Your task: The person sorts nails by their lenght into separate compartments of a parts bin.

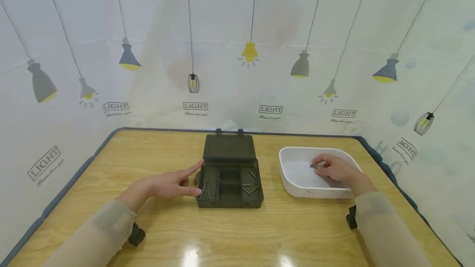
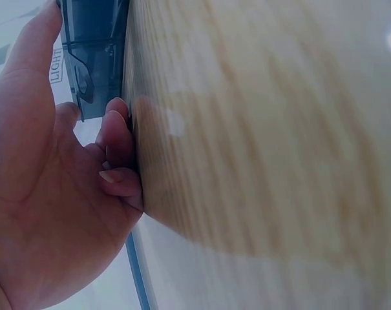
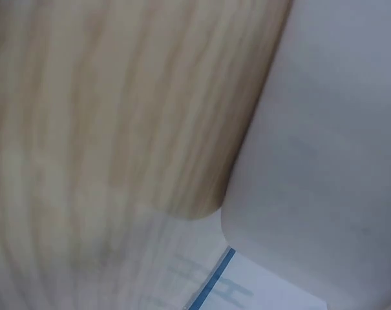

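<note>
A dark translucent compartment box [image 1: 231, 202] lies on the table with its lid [image 1: 229, 148] raised at the back. Several long thin metal pins [image 1: 205, 190] fill its left side; shorter ones [image 1: 250, 190] lie scattered on the right. My left hand [image 1: 168, 184] is at the box's left side, index finger stretched along the edge and thumb at the near corner. Its other fingers bend underneath, close to the tabletop in the left wrist view. Over the white tray [image 1: 293, 188], my right hand [image 1: 335, 170] pinches a small dark metal piece [image 1: 313, 167], too small to identify.
The wooden table [image 1: 237, 234] has a dark blue border [image 1: 156, 129] along its back. A cloth [image 1: 222, 11] printed with lamps surrounds it. Black wrist mounts [image 1: 136, 235] hang by both sleeves. The tray's outer wall [image 3: 311, 161] fills the right side of the right wrist view.
</note>
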A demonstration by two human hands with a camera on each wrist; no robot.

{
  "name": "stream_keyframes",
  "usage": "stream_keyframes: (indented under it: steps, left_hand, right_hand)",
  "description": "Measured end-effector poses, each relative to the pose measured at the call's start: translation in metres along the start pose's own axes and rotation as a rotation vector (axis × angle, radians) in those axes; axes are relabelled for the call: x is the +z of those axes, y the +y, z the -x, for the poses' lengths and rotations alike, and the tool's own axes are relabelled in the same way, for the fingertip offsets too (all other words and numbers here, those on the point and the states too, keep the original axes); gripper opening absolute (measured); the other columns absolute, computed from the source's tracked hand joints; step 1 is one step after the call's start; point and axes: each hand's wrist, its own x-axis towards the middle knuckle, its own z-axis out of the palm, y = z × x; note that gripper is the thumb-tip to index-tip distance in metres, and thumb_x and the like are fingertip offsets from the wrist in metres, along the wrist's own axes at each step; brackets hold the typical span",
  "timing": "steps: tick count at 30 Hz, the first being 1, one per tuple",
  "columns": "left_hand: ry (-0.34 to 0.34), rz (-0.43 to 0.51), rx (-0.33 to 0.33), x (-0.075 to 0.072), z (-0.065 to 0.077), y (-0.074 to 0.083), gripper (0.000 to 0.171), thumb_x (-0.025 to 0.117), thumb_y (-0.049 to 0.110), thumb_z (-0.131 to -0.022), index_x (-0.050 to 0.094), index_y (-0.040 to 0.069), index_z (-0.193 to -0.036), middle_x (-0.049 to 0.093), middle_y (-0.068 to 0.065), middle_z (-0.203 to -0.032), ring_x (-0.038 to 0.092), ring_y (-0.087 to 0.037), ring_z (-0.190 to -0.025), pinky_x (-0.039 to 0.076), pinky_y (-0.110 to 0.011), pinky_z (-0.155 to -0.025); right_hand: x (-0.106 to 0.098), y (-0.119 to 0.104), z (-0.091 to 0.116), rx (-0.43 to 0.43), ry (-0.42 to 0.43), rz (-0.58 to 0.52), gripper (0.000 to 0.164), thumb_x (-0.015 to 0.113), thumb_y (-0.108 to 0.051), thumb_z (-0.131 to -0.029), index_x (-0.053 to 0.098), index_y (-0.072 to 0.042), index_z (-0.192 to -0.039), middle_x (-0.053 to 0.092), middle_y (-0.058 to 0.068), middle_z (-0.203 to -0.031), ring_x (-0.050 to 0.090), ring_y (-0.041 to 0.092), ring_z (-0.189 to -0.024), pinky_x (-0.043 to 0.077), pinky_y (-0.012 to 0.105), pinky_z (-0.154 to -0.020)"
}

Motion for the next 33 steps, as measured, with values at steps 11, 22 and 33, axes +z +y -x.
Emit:
stream_keyframes:
  steps: [11, 22, 33]
  left_hand:
    - [0.007, -0.002, 0.002, -0.0006, 0.0018, -0.0002, 0.104, 0.068, 0.057, -0.106, -0.001, 0.029, -0.179, 0.051, 0.002, -0.084, 0.045, -0.016, -0.076, 0.042, -0.031, -0.073]
    - [0.01, -0.009, 0.015, -0.0004, 0.0012, 0.0018, 0.104, 0.068, 0.057, -0.106, -0.001, 0.028, -0.179, 0.052, 0.002, -0.082, 0.046, -0.015, -0.074, 0.043, -0.03, -0.071]
    - [0.001, -0.005, 0.013, -0.0007, 0.0004, 0.0006, 0.104, 0.068, 0.057, -0.106, -0.002, 0.03, -0.179, 0.052, 0.002, -0.083, 0.045, -0.015, -0.075, 0.043, -0.031, -0.072]
  right_hand:
    - [0.0042, -0.0017, -0.0021, -0.021, -0.008, 0.007, 0.012, 0.072, -0.019, -0.107, 0.073, -0.009, -0.114, 0.063, 0.007, -0.107, 0.054, 0.023, -0.093, 0.043, 0.035, -0.079]
    - [0.0015, -0.0011, -0.0001, -0.026, -0.019, 0.052, 0.011, 0.073, -0.02, -0.106, 0.072, -0.01, -0.109, 0.065, 0.008, -0.105, 0.055, 0.024, -0.096, 0.043, 0.035, -0.08]
    - [-0.0026, -0.0068, 0.006, -0.002, -0.001, 0.013, 0.016, 0.073, -0.025, -0.107, 0.074, -0.011, -0.114, 0.066, 0.005, -0.103, 0.058, 0.023, -0.095, 0.047, 0.035, -0.08]
